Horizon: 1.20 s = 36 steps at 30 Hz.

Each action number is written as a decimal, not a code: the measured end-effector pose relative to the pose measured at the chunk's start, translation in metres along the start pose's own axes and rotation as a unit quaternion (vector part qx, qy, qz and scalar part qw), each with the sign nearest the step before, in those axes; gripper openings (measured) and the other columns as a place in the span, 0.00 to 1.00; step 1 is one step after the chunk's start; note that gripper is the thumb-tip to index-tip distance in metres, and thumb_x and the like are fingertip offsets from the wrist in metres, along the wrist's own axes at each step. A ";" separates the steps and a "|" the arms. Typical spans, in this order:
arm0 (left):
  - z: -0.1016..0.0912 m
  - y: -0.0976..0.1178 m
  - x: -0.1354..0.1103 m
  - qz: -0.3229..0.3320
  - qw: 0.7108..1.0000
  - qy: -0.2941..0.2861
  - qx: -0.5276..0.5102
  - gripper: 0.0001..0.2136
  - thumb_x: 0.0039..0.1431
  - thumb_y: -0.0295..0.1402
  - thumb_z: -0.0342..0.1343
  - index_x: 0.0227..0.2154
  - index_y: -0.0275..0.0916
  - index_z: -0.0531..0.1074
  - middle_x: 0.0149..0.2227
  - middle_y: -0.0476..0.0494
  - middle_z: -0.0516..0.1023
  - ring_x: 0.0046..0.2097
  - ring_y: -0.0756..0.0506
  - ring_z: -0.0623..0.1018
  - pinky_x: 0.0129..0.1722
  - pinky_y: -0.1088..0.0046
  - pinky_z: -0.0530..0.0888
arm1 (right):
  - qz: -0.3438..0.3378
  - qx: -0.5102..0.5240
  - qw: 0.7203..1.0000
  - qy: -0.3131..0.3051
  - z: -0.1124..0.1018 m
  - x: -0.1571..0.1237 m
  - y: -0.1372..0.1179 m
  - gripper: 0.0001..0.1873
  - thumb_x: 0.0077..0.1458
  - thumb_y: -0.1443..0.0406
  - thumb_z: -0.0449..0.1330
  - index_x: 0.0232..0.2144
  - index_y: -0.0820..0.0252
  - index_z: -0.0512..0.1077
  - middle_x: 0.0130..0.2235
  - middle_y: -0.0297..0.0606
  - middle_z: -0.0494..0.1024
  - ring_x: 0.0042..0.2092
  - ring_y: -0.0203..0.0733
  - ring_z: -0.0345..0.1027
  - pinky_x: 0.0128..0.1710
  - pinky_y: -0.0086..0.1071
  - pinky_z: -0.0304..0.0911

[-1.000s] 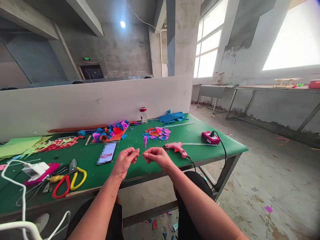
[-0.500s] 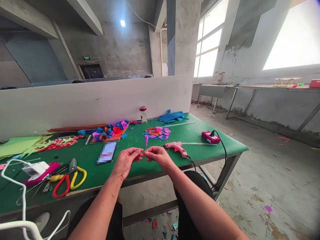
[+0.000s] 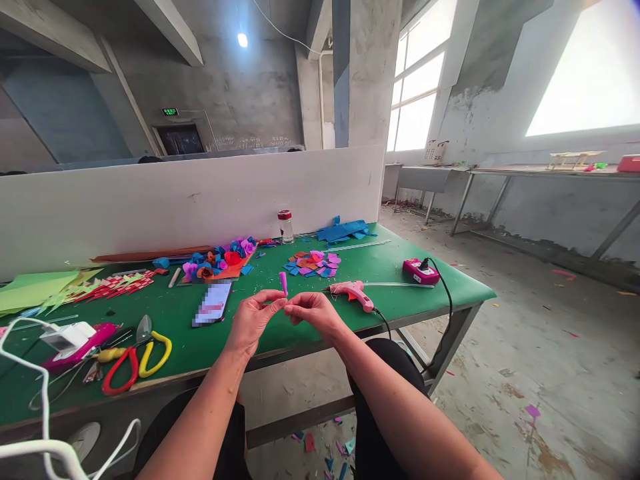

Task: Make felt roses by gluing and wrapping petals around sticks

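A slim purple roll of paper point(image 3: 283, 283), like a flower bud, stands upright above my touching fingertips. My left hand point(image 3: 256, 321) is closed in a pinch at its lower end. Against it, my right hand point(image 3: 316, 313) is pinched as well, meeting the base of the same roll; the part between the fingertips is hidden. Just right of my right hand lies a pink glue gun point(image 3: 351, 292). Beyond the hands is a pile of small purple, blue and brown paper petals point(image 3: 312, 264).
On the green table point(image 3: 280, 343) are a phone point(image 3: 213, 303), pliers with red and yellow handles point(image 3: 143, 353), paper flowers point(image 3: 220, 259), a glass jar point(image 3: 286, 228), blue paper point(image 3: 345, 231) and a pink power box point(image 3: 421, 271) with a cord. A white panel point(image 3: 200, 197) borders the back.
The purple roll has shifted slightly left and turned, tilting a little left at its top. My hands stay pinched together. The whole view has moved slightly.
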State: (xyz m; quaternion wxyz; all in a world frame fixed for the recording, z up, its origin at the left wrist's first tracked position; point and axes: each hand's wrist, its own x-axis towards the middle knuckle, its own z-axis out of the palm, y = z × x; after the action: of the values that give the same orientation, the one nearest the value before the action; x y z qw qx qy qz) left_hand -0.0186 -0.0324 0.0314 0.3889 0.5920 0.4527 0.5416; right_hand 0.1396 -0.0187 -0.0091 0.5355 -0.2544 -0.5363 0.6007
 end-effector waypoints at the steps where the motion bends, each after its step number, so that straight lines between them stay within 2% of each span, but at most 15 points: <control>1: 0.001 0.000 0.000 -0.005 1.000 0.005 -0.005 0.18 0.36 0.47 0.72 0.27 0.39 0.81 0.34 0.41 0.82 0.37 0.43 0.76 0.42 0.66 0.72 | 0.003 -0.003 1.000 -0.003 0.000 0.000 0.000 0.20 0.37 0.52 0.73 0.26 0.62 0.78 0.25 0.33 0.76 0.25 0.32 0.64 0.29 0.28 0.61; 7: 0.003 -0.002 0.000 -0.022 0.999 0.010 -0.040 0.14 0.34 0.43 0.73 0.23 0.40 0.81 0.27 0.47 0.79 0.32 0.47 0.73 0.39 0.69 0.69 | -0.003 -0.011 1.000 -0.021 0.002 0.000 0.002 0.18 0.39 0.53 0.72 0.24 0.61 0.77 0.24 0.31 0.75 0.25 0.32 0.63 0.29 0.29 0.60; 13: 0.003 -0.004 -0.001 -0.009 0.997 -0.011 -0.077 0.10 0.39 0.39 0.71 0.22 0.39 0.79 0.25 0.50 0.76 0.31 0.49 0.71 0.38 0.71 0.68 | -0.004 -0.010 0.999 -0.035 0.003 -0.002 0.001 0.17 0.40 0.54 0.73 0.24 0.62 0.76 0.25 0.31 0.76 0.25 0.31 0.63 0.30 0.28 0.60; 17: 0.005 -0.006 -0.001 0.000 0.996 0.001 -0.087 0.09 0.41 0.39 0.71 0.22 0.40 0.79 0.25 0.51 0.76 0.31 0.50 0.71 0.38 0.72 0.68 | -0.001 -0.007 0.999 -0.040 0.003 -0.001 0.001 0.18 0.41 0.53 0.72 0.25 0.62 0.77 0.25 0.32 0.76 0.25 0.31 0.64 0.30 0.29 0.60; 22: 0.000 -0.004 0.001 -0.057 0.996 -0.026 -0.060 0.15 0.37 0.42 0.73 0.29 0.40 0.82 0.33 0.44 0.83 0.40 0.45 0.75 0.48 0.68 0.68 | -0.002 0.000 1.000 -0.019 0.001 -0.001 0.000 0.18 0.40 0.53 0.73 0.25 0.62 0.77 0.24 0.31 0.75 0.25 0.31 0.64 0.30 0.29 0.60; 25: -0.005 -0.004 0.003 -0.068 0.996 -0.018 -0.059 0.17 0.34 0.41 0.74 0.30 0.40 0.83 0.36 0.42 0.84 0.44 0.43 0.75 0.51 0.66 0.67 | -0.002 -0.005 1.000 -0.013 0.001 -0.001 0.000 0.19 0.39 0.53 0.73 0.25 0.62 0.77 0.23 0.30 0.74 0.25 0.31 0.63 0.30 0.29 0.59; 31: -0.003 -0.004 0.003 -0.073 0.992 -0.017 -0.100 0.16 0.33 0.43 0.74 0.25 0.39 0.83 0.31 0.41 0.83 0.36 0.46 0.73 0.41 0.69 0.68 | 0.015 -0.001 0.999 -0.041 0.002 -0.001 0.002 0.20 0.39 0.53 0.73 0.25 0.63 0.76 0.25 0.32 0.75 0.25 0.32 0.64 0.31 0.30 0.60; 36: 0.000 -0.004 0.002 -0.071 0.989 -0.030 -0.127 0.13 0.34 0.40 0.75 0.22 0.38 0.81 0.25 0.46 0.79 0.31 0.49 0.71 0.37 0.72 0.66 | 0.023 0.000 0.998 -0.062 0.003 -0.003 0.003 0.20 0.40 0.52 0.72 0.26 0.63 0.76 0.26 0.33 0.76 0.26 0.32 0.64 0.32 0.30 0.61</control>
State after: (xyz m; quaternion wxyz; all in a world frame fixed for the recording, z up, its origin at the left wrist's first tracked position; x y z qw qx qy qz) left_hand -0.0188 -0.0292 0.0281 0.5118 0.5206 0.4088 0.5477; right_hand 0.1363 -0.0225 -0.0119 0.4873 -0.2287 -0.5622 0.6278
